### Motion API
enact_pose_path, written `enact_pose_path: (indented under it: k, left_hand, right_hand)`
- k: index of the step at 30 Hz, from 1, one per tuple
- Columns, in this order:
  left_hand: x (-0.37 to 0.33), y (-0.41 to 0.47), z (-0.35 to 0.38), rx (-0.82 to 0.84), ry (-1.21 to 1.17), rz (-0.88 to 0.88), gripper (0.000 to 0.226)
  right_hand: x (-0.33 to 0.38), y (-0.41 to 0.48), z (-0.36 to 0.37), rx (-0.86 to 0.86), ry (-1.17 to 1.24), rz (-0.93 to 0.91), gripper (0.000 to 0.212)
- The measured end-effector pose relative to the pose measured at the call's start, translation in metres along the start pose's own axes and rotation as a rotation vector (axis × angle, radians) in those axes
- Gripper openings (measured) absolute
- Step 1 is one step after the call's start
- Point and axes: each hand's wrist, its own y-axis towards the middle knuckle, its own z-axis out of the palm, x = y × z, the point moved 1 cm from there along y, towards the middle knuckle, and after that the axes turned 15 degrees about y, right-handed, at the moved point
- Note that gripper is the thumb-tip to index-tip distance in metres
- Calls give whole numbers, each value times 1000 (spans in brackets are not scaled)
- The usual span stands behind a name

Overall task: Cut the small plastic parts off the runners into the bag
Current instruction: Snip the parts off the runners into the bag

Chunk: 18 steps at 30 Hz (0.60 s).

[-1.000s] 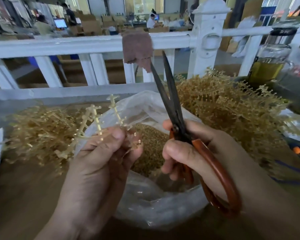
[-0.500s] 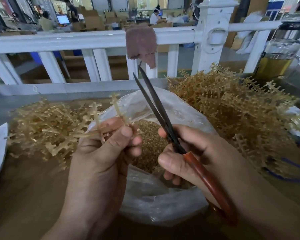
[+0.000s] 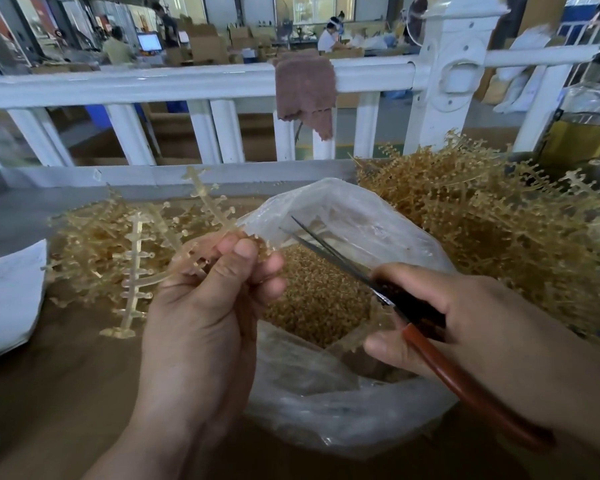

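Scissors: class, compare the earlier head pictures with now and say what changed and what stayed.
The scissors in the right hand have tipped down and leftward: the blades, earlier pointing up towards the railing, now lie low over the open bag, tips towards the runner held by the left hand. Both grips, the bag and the runner piles stayed put.

Soft even daylight from far windows; weak shadows; wide-angle bending at edges; slight motion blur throughout.
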Motion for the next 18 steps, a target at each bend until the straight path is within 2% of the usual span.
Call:
enact_pose_path:
  k: [3, 9, 13, 18]
  left_hand:
    - [-1, 1, 0, -29, 21, 48, 10]
    - [-1, 2, -2, -60, 22, 62, 6]
    - [-2, 2, -3, -66, 36, 61, 18]
    - [0, 3, -5, -83, 19, 47, 8]
  right_hand:
    - [-2, 1, 1, 1, -44, 13, 62]
    - [-2, 1, 3, 2, -58, 22, 73]
    - [0, 2, 7, 2, -59, -12, 68]
    - [1, 2, 11, -3, -77, -55, 74]
